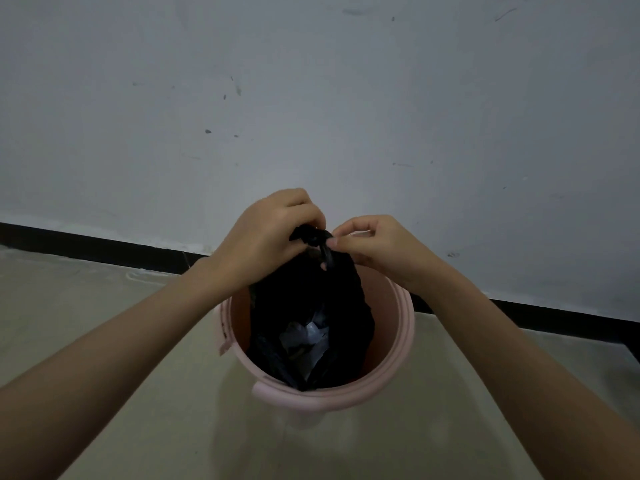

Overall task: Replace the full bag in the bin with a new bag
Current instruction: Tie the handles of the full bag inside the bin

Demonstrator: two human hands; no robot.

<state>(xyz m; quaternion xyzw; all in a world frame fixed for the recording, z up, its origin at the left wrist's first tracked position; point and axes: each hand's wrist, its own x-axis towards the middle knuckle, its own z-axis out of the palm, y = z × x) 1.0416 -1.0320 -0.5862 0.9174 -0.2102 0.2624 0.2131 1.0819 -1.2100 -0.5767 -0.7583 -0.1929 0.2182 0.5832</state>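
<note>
Black bag (311, 306) sits inside the pink bin (394, 355) on the floor near the wall's dark baseboard. Left hand (263, 237) grips the gathered neck; right hand (374, 247) pinches a loose tail. Knot looks half made. Risks: thin, crinkly film could tear under a hard pull; neck gapes below, pale rubbish showing, could spill. Bin is smooth, round and light, may lift along.
</note>
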